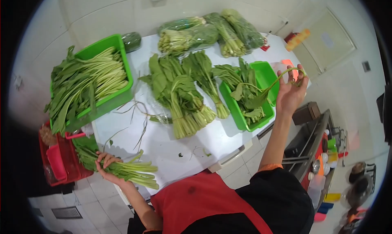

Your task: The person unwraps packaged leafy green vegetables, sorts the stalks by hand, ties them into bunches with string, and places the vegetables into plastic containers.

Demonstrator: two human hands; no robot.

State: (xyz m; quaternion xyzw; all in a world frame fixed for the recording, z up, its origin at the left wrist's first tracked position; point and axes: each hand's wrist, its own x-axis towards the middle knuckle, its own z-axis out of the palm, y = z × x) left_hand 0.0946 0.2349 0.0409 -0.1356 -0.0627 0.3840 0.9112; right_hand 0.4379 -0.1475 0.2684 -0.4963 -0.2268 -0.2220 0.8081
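My left hand (108, 167) is wrapped round a bunch of leafy greens (136, 170) at the table's near left edge, its pale stems pointing right. On the right, my right hand (293, 87) is raised and pinches the stem end of a single leafy stalk (261, 96). That stalk's leaves hang over a small green basket (267, 119) holding more greens. Bundles of greens (177, 99) lie in the middle of the white table (163, 156). A large green bin (130, 66) full of long-stemmed greens stands at the left.
Bagged greens (190, 37) lie along the back by the wall. Loose roots and stems (141, 115) are scattered near the table's middle left. A red crate (73, 160) is beyond the left edge. At the right stands a rack with dishes (320, 166).
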